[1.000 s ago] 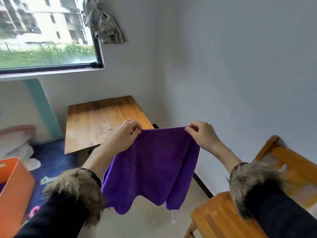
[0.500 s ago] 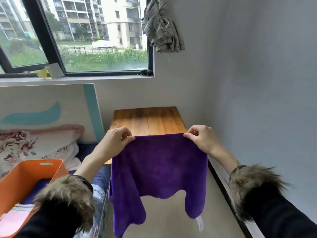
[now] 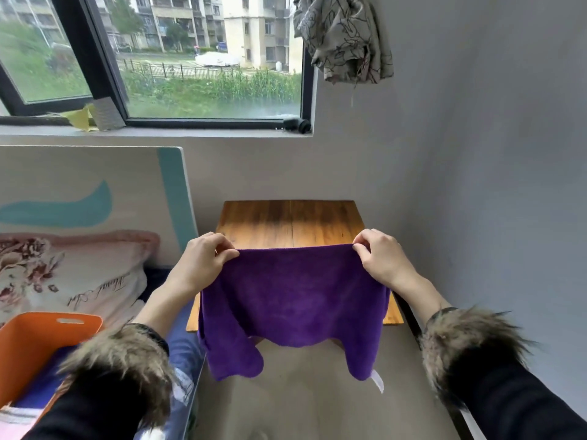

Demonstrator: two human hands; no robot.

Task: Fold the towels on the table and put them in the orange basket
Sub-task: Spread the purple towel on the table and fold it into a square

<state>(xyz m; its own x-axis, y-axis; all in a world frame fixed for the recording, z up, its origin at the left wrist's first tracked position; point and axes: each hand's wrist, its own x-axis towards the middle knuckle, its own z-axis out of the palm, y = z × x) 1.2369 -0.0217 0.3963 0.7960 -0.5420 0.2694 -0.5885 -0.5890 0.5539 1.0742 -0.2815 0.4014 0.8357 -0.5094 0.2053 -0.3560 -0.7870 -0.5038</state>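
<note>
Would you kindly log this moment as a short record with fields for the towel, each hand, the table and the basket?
towel: purple fleece towel, held up by its top edge, hanging over the table's near edge
left hand: pinches top left corner
right hand: pinches top right corner
table: small wooden table, bare top showing
basket: orange plastic basket, lower left, cloth inside

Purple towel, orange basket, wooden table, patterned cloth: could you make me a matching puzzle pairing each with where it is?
Things:
1. purple towel
2. orange basket
3. wooden table
4. patterned cloth

Places:
A. hanging by the window's upper right corner
B. in the room's corner, below the window
C. held up between left hand and right hand
D. lower left, beside the floral pillow

Pairs: 1-C, 2-D, 3-B, 4-A
</note>
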